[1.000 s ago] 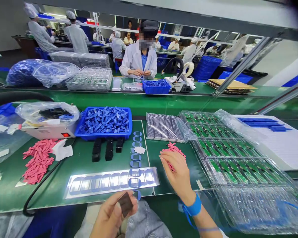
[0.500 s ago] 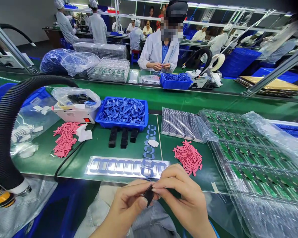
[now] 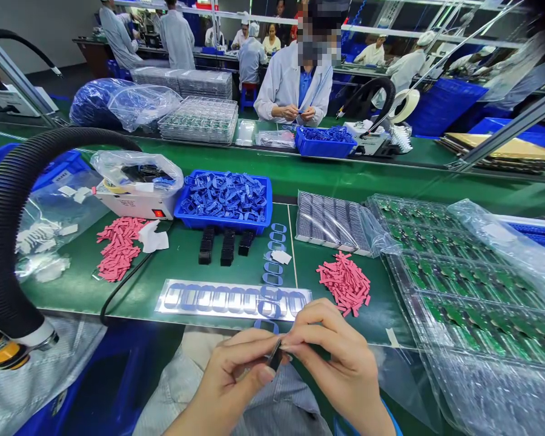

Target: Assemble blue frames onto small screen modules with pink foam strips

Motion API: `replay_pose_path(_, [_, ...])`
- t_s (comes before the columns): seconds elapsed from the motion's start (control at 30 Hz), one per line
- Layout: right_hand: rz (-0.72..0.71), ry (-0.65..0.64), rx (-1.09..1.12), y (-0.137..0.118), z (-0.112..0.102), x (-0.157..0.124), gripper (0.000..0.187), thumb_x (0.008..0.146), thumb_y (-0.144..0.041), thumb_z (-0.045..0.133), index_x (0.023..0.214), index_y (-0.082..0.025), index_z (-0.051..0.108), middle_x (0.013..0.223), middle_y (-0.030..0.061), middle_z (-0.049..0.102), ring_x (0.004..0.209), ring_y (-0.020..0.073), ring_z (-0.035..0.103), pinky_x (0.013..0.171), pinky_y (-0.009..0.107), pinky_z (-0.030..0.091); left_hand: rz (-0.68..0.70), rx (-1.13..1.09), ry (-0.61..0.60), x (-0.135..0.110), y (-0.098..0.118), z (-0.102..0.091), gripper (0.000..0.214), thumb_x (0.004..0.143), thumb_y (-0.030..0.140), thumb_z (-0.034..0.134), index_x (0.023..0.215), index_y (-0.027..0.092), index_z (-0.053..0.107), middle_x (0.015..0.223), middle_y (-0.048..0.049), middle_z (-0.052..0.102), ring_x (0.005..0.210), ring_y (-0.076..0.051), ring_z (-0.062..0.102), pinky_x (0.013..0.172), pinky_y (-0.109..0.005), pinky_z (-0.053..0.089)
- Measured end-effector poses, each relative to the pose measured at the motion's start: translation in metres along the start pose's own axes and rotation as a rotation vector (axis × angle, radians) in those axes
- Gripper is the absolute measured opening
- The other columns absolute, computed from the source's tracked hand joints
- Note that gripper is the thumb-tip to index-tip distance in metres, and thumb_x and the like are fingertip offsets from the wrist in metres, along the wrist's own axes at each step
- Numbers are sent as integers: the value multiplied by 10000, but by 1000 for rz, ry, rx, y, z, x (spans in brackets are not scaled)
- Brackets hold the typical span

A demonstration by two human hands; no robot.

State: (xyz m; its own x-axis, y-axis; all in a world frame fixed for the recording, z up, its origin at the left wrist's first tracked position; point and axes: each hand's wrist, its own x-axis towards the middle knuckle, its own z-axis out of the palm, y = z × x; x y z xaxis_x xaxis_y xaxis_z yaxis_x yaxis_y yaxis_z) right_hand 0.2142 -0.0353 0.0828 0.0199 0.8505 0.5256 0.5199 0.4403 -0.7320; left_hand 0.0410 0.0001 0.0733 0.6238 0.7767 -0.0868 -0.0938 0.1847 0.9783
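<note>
Between my hands, just in front of the table edge, is a small flat black piece (image 3: 275, 357), tilted and partly covered by fingers. My left hand (image 3: 236, 375) grips it between thumb and fingers. At its upper end the fingertips of my right hand (image 3: 336, 351) are pinched together; whether they hold the piece or something smaller is hidden. Just beyond the hands lies a silvery strip (image 3: 186, 297) with a row of blue-rimmed oval outlines. A line of blue oval frames (image 3: 272, 278) runs away from me across its right part, with a white scrap (image 3: 281, 257) on it.
Behind stand stacks of black pieces (image 3: 227, 248) and a blue bin (image 3: 179, 212) of blue parts. Pink strips lie in a left pile (image 3: 118, 251) and a right pile (image 3: 344, 283). Trays of green circuit boards (image 3: 463, 266) fill the right; a black hose (image 3: 4, 242) arches at left.
The view has tipped slightly downward, so the table appears higher. The black piece has turned a little between my fingers; both hands keep nearly the same place.
</note>
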Motion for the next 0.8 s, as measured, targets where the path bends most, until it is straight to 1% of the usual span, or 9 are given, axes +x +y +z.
replay_pose_path(0.13, [32,-14,-47,1,5,-13,135,856,-70,537,841,-202,564,728,11,569,706,144,534,607,264,460,-57,7,57,-4,-13,4,316,781,466,661,1034,298,747,968,-100,734,894,-242,659,760,-299,541])
replay_pose_path(0.27, [55,-24,-110,-1,2,-36,117,868,-90,473,829,-197,498,778,21,540,737,144,522,649,260,463,-157,-194,203,-4,-31,9,277,706,436,749,940,290,774,979,-79,759,900,-239,697,820,-315,556])
replay_pose_path(0.3, [83,-12,-98,1,-2,-42,109,883,-113,462,824,-202,486,771,17,524,731,142,521,639,250,462,-185,-254,251,-3,-34,9,278,686,441,764,920,291,777,965,-70,767,886,-233,706,818,-312,559])
replay_pose_path(0.37, [200,18,-90,8,-14,-54,114,913,-165,446,810,-213,462,766,9,502,715,138,524,614,231,462,-243,-338,366,0,-35,7,292,659,456,781,898,289,780,946,-59,777,872,-226,715,791,-293,570])
replay_pose_path(0.47, [390,19,-251,32,-32,-70,152,937,-240,452,786,-221,456,765,2,516,687,133,545,597,219,469,-309,-365,481,4,-30,2,328,641,482,784,882,259,784,933,-65,782,863,-221,717,766,-268,574])
replay_pose_path(0.53, [421,9,-370,51,-39,-80,192,939,-294,464,762,-222,466,741,-2,535,659,137,550,580,222,470,-327,-363,485,4,-27,1,355,626,497,788,874,243,785,899,-67,786,839,-211,716,760,-258,569])
replay_pose_path(0.63, [431,5,-444,73,-38,-92,229,942,-334,456,745,-221,481,724,2,555,658,149,558,562,230,471,-348,-367,447,3,-27,3,372,612,509,793,872,243,784,882,-64,786,819,-204,715,756,-260,565])
replay_pose_path(0.7, [436,14,-502,83,-34,-97,238,944,-341,448,746,-217,497,730,14,570,684,164,566,579,251,477,-354,-365,434,2,-30,4,377,614,513,790,877,243,782,882,-65,784,820,-207,714,754,-268,566])
replay_pose_path(0.8, [424,57,-635,92,-30,-102,254,926,-373,470,753,-203,546,742,46,592,707,206,561,628,326,469,-347,-367,435,2,-33,2,375,625,505,787,880,231,780,884,-69,783,827,-211,714,752,-271,571])
